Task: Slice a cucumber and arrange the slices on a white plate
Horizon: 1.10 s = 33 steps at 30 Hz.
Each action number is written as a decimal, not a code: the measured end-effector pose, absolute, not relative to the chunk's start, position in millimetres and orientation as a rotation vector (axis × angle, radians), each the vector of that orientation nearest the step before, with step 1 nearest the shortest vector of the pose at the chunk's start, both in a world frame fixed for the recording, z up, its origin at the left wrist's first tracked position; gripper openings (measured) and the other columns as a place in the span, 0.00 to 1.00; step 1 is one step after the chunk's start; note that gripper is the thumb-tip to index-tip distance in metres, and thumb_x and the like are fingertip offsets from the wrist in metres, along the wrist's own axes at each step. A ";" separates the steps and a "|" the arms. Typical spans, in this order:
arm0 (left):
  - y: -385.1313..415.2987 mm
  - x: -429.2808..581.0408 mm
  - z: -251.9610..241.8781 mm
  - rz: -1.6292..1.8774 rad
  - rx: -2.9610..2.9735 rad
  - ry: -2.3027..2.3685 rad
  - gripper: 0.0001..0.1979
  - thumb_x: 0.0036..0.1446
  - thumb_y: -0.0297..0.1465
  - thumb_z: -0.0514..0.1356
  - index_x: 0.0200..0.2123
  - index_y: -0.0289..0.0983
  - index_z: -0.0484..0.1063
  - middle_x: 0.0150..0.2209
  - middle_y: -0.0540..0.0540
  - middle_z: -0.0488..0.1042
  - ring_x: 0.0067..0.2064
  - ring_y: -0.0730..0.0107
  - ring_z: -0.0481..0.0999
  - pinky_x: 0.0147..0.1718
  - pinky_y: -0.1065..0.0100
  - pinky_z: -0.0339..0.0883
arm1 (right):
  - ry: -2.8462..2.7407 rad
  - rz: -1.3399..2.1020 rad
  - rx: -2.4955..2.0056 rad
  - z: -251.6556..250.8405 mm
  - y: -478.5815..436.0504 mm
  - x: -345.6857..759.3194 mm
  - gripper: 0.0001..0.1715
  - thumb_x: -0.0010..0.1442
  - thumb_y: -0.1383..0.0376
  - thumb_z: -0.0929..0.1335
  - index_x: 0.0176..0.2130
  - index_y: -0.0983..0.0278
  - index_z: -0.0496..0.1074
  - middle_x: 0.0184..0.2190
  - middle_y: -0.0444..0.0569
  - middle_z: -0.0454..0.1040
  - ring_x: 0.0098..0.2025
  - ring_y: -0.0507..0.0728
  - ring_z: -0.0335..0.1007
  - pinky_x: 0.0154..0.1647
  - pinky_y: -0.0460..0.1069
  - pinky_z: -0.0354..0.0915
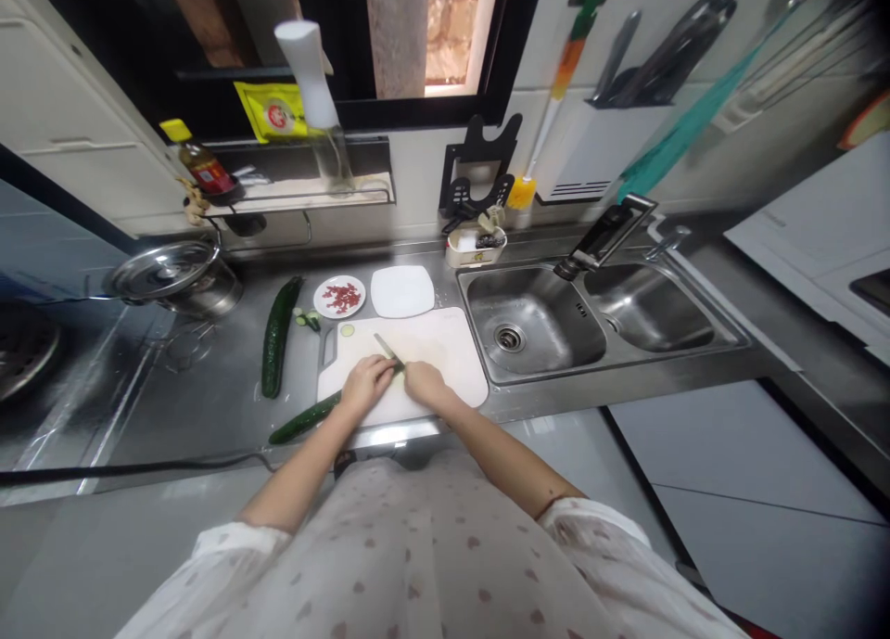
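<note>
A white cutting board (pixel 455 356) lies on the steel counter in front of me. My left hand (pixel 367 385) is closed over a green cucumber (pixel 304 421), whose far end sticks out past the board's left edge. In my right hand (pixel 425 385) is a knife (pixel 387 347), its blade pointing away and to the left, close by my left fingertips. Where blade and cucumber meet is mostly hidden by my fingers. One round cucumber slice (pixel 347 330) rests at the board's upper left corner. A second whole cucumber (pixel 279 336) lies left of the board.
Behind the board stand a plate of chopped red pieces (pixel 342 297) and a white square plate (pixel 401 291). Small cucumber pieces (pixel 307 320) lie beside them. A lidded pot (pixel 177 277) is at the left, a double sink (pixel 535 319) at the right. A black cable (pixel 139 470) runs along the front.
</note>
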<state>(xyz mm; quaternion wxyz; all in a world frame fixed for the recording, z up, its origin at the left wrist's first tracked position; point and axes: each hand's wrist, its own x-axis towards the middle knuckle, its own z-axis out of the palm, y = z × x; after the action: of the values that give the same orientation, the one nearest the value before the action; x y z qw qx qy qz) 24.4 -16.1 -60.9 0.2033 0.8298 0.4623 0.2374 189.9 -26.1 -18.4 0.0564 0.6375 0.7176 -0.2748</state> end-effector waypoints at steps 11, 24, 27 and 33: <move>-16.8 26.7 -60.0 0.705 2.201 1.333 0.12 0.61 0.31 0.56 0.45 0.44 0.76 0.41 0.47 0.75 0.43 0.67 0.73 0.44 0.66 0.66 | 2.143 -0.775 1.937 -16.6 -55.5 207.9 0.19 0.63 0.71 0.58 0.47 0.69 0.72 0.41 0.60 0.77 0.45 0.60 0.74 0.42 0.50 0.66; -14.8 28.4 -56.5 0.738 2.152 1.331 0.11 0.60 0.31 0.57 0.43 0.43 0.77 0.40 0.47 0.76 0.43 0.67 0.74 0.45 0.66 0.67 | 2.172 -0.754 1.945 -23.0 -37.9 198.9 0.20 0.63 0.72 0.57 0.49 0.69 0.71 0.42 0.61 0.76 0.48 0.60 0.73 0.45 0.50 0.64; -14.0 28.5 -57.0 0.731 2.152 1.327 0.11 0.60 0.31 0.57 0.43 0.43 0.77 0.41 0.47 0.76 0.43 0.67 0.74 0.46 0.66 0.66 | 2.179 -0.770 1.959 -21.4 -27.9 192.3 0.20 0.64 0.71 0.57 0.50 0.70 0.71 0.43 0.61 0.76 0.48 0.61 0.73 0.45 0.50 0.64; -11.9 28.1 -60.5 0.735 2.145 1.320 0.11 0.59 0.31 0.57 0.42 0.42 0.78 0.41 0.47 0.76 0.44 0.67 0.73 0.47 0.65 0.66 | 2.172 -0.821 1.975 -14.8 -19.1 185.8 0.20 0.64 0.71 0.58 0.49 0.68 0.72 0.43 0.60 0.77 0.49 0.60 0.73 0.47 0.50 0.64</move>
<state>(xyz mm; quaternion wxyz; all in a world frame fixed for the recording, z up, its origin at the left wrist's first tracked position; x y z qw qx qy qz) 28.1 -11.9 -60.5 0.2564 0.7903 0.4863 0.2708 185.8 -19.1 -14.8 0.0465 0.6472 0.7117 -0.2690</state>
